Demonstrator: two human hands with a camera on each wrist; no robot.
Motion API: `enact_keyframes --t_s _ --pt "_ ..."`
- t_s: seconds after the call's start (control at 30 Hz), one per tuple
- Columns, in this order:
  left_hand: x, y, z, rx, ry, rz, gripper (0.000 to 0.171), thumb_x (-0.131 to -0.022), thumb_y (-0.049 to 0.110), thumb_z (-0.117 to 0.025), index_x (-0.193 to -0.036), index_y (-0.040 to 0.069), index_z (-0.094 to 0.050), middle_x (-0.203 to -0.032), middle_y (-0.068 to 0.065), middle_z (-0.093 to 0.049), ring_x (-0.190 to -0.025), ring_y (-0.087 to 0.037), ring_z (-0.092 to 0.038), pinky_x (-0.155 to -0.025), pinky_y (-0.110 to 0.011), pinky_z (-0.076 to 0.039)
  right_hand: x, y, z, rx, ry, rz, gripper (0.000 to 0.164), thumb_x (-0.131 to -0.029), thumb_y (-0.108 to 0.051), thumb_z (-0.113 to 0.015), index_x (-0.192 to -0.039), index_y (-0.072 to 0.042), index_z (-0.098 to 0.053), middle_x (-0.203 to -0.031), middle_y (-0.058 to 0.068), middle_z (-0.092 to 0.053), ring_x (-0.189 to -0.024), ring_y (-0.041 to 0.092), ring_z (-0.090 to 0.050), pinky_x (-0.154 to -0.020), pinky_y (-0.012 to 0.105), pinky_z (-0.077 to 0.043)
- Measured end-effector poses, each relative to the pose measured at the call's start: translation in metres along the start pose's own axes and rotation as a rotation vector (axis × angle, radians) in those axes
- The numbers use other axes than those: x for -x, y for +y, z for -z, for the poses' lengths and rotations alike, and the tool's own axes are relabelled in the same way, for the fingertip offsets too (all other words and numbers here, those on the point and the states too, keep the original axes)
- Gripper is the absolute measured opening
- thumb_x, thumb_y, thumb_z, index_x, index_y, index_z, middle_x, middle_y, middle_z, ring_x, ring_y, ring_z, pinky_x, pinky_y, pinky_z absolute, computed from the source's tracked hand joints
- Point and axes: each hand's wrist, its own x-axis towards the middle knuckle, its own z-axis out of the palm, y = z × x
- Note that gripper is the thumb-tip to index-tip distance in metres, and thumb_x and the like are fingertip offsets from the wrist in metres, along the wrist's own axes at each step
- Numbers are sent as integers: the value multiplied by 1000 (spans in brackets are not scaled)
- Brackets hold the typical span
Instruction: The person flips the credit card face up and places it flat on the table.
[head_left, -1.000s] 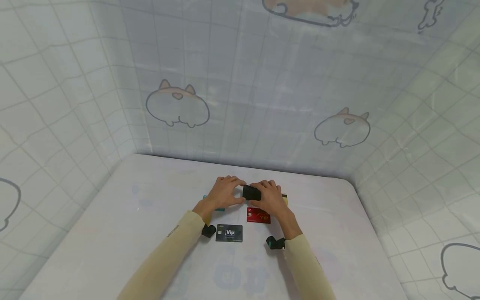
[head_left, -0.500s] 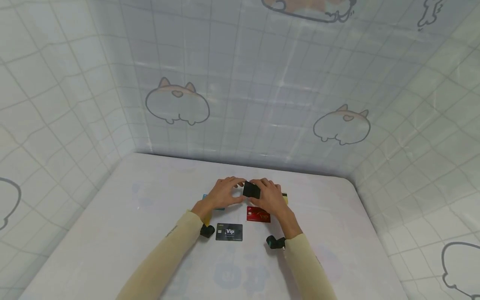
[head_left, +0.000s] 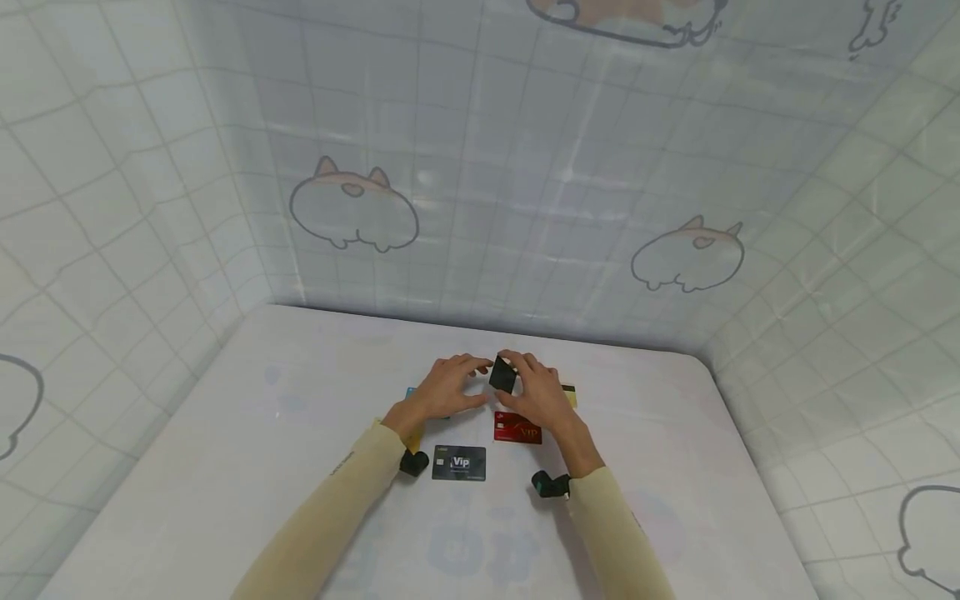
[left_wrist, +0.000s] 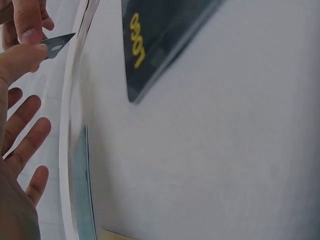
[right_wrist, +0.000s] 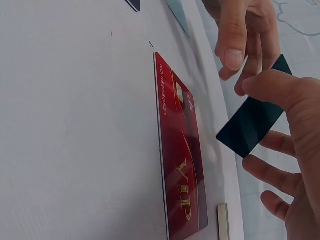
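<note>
A dark card (head_left: 503, 376) is held up over the far middle of the table by my right hand (head_left: 542, 396). In the right wrist view the right thumb lies across this dark card (right_wrist: 250, 125), with fingers behind it. My left hand (head_left: 445, 390) faces it from the left, thumb and fingers spread apart, fingertips right at its edge. Below the right hand lies a red VIP card (head_left: 517, 427). Nearer me is a black Vip card (head_left: 459, 463). A teal card (left_wrist: 82, 190) lies beneath the left hand, mostly hidden in the head view.
A yellow card (head_left: 415, 437) is partly covered by the left wrist. Another yellow card (head_left: 571, 396) with a black stripe sits beyond the right hand. All lie on the white table (head_left: 637, 433), enclosed by a patterned curtain (head_left: 480, 208). Black wrist cameras (head_left: 551, 484) hang from both sleeves.
The dark card has turned in the right hand, from lying sideways to standing on a corner, and the right fingers have shifted slightly. The left hand has hardly moved.
</note>
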Motion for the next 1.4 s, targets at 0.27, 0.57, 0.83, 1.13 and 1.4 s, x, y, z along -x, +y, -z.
enact_keyframes --t_s 0.27,0.57,0.83,1.13,1.4 --pt "2 2 -2 25 -17 2 66 -89 44 -74 -147 23 -49 -128 0 -63 -113 -18 -58 -104 -52 -38 1 -5 2 -95 -19 11 75 -92 -37 -72 -154 -33 -31 -133 12 -58 -112 28 -64 -105 62 -39" --pt "0 1 -1 16 -1 -23 66 -88 45 -74 -146 23 -50 -126 1 -63 -111 -17 -59 -101 -51 -39 -2 -6 3 -262 -49 37 74 -92 -30 -73 -154 -30 -31 -135 8 -54 -119 28 -63 -98 52 -51" --pt "-4 -2 0 16 -20 -14 66 -89 47 -73 -146 22 -50 -127 2 -63 -114 -17 -58 -102 -50 -38 -8 -6 2 -317 -53 40 74 -93 -30 -73 -154 -31 -31 -138 7 -54 -120 25 -62 -100 52 -50" --pt "-6 -2 1 23 -20 -4 65 -89 47 -73 -145 22 -52 -126 3 -63 -115 -17 -58 -104 -52 -38 -10 -5 1 -342 -57 52 73 -93 -28 -72 -154 -26 -32 -136 7 -55 -121 25 -62 -100 51 -50" --pt "-6 -4 -1 18 -19 -10 64 -91 49 -71 -145 21 -52 -127 3 -62 -115 -16 -57 -103 -51 -38 -10 -5 3 -411 -65 62 73 -93 -30 -72 -154 -26 -32 -136 6 -55 -123 26 -62 -99 53 -50"
